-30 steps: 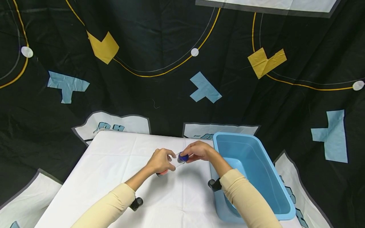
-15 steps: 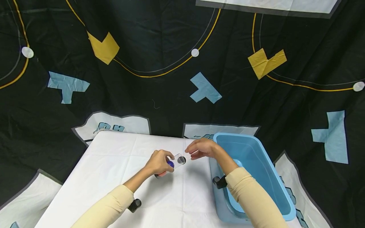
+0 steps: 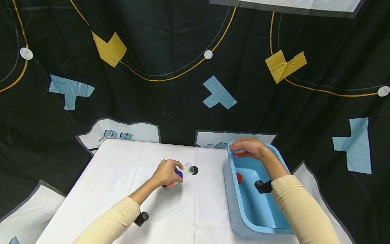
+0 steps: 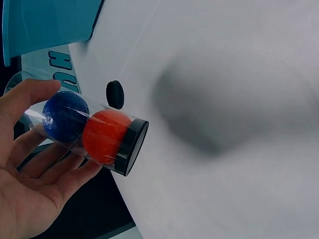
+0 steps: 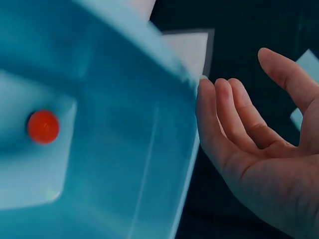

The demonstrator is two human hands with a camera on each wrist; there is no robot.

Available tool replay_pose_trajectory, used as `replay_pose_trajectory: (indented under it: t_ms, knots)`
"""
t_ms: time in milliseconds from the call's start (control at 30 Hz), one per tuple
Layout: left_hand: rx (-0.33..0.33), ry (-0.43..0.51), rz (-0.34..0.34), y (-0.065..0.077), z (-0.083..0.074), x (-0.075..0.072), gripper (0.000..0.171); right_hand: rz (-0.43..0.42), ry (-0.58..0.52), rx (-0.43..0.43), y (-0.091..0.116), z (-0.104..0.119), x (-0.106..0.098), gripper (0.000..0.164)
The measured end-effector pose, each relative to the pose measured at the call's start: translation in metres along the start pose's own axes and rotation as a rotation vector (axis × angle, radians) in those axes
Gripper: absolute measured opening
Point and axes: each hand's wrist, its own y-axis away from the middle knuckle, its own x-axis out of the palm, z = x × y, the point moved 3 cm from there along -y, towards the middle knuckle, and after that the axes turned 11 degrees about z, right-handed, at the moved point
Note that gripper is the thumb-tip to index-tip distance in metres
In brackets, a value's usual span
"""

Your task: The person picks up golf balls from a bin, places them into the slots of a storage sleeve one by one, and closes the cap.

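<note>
My left hand point(image 3: 166, 173) grips a clear plastic tube point(image 3: 188, 167) over the table. Inside the tube a blue ball point(image 4: 66, 117) lies against an orange-red ball point(image 4: 104, 135), with a black cap point(image 4: 132, 148) closing that end. A loose black lid point(image 4: 115, 94) lies on the cloth, seen past the tube in the left wrist view. My right hand point(image 3: 248, 148) holds nothing and is over the far end of the blue bin point(image 3: 236, 200), fingers loosely bent. Within the bin sits one red ball point(image 5: 43, 127).
A white cloth covers the table point(image 3: 122, 189), with the bin at its right side. Behind hangs a black curtain point(image 3: 170, 101) with yellow and light-blue tape pieces. Each wrist carries a small black camera.
My right hand let go of the blue ball at the tube's mouth and moved right to the bin. The blue ball slid down the tube toward my left hand, which stayed nearly still.
</note>
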Motion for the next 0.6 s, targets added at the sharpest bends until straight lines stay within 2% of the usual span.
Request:
replay_pose_trajectory:
  t_ms: [100,267,600]
  knots:
    - [-0.006,0.002,0.0,0.0,0.0,-0.001,0.038,-0.052,-0.025,0.029,0.005,-0.014,-0.009,0.052]
    - [-0.013,0.009,0.001,0.001,-0.001,-0.003,0.037,-0.132,-0.123,0.138,0.006,-0.045,-0.016,0.063]
    - [-0.014,0.011,0.002,0.003,-0.003,-0.004,0.036,-0.152,-0.216,0.238,-0.004,-0.103,-0.015,0.056]
